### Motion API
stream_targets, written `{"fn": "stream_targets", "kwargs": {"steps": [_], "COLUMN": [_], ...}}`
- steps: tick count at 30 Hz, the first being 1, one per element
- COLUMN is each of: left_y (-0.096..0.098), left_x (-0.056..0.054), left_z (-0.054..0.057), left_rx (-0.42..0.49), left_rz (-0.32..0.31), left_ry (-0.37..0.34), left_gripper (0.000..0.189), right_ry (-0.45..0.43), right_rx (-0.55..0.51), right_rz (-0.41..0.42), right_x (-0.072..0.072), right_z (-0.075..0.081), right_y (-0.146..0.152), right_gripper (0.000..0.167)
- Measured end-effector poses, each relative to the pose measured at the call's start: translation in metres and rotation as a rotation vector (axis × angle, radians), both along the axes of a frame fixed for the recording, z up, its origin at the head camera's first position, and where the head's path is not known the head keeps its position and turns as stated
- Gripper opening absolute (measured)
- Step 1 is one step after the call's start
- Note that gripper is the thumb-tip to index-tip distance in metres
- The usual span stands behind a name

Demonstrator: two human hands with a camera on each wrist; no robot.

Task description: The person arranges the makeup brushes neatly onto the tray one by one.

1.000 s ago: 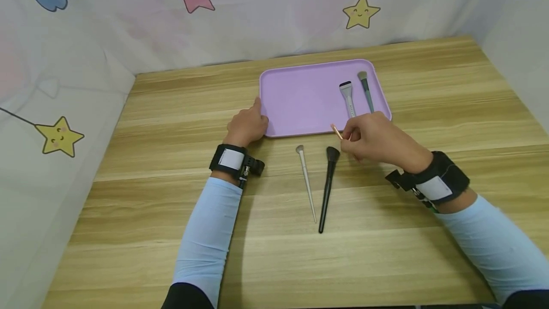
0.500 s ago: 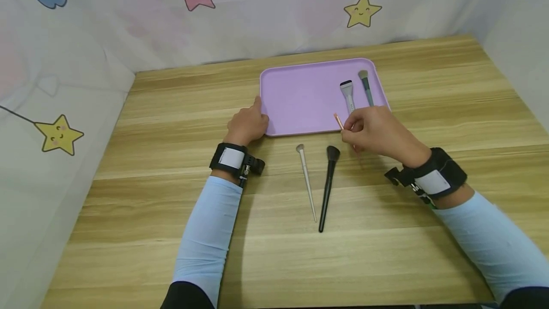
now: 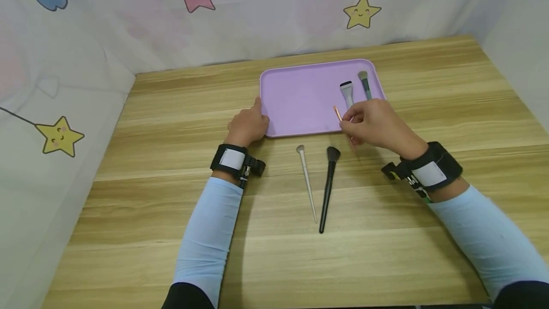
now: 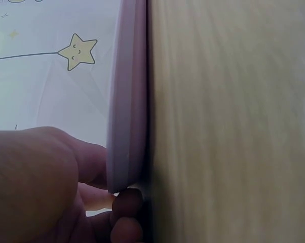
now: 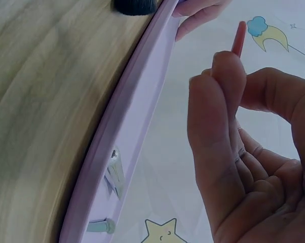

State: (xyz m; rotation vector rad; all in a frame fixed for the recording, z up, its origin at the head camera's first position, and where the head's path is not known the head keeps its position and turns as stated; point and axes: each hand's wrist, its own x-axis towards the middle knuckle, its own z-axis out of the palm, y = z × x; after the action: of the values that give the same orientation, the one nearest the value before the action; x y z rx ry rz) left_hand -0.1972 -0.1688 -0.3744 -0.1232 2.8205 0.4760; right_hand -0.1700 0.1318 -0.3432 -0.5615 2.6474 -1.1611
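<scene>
My right hand (image 3: 371, 120) pinches a slim makeup brush with a copper ferrule (image 3: 337, 112) and pinkish handle, held at a slant above the front edge of the purple tray (image 3: 300, 104). In the right wrist view, a reddish end of the brush (image 5: 239, 38) sticks out past the fingertips. My left hand (image 3: 247, 124) holds the tray's front left corner, its index finger along the left side. Inside the tray, at the right, lie a grey flat-headed brush (image 3: 346, 90) and a green-handled brush (image 3: 364, 82); the right hand hides their lower ends.
On the wooden table (image 3: 171, 213), in front of the tray, lie a thin white brush (image 3: 306, 180) and a black brush (image 3: 328, 185), nearly side by side. A white curtain (image 3: 257, 18) with printed stars hangs behind the table and along the left side.
My right hand has moved forward and slightly left with the slim brush, from the tray's front edge to just over it. The left hand and the tray have stayed in place.
</scene>
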Motion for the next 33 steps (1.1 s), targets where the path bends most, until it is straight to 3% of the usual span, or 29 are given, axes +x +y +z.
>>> {"fn": "stream_targets", "kwargs": {"steps": [9, 33], "left_y": [0.0, -0.003], "left_x": [-0.001, -0.001], "left_z": [-0.002, -0.003], "left_rx": [-0.009, -0.012], "left_rz": [0.002, 0.008], "left_ry": [0.0, 0.002], "left_gripper": [0.066, 0.066], "right_ry": [-0.046, -0.048], "right_rx": [-0.017, -0.003], "right_rz": [-0.013, -0.026], "right_x": [-0.004, -0.024], "right_z": [-0.002, -0.003], "right_y": [-0.001, -0.002], "right_gripper": [0.018, 0.026]}}
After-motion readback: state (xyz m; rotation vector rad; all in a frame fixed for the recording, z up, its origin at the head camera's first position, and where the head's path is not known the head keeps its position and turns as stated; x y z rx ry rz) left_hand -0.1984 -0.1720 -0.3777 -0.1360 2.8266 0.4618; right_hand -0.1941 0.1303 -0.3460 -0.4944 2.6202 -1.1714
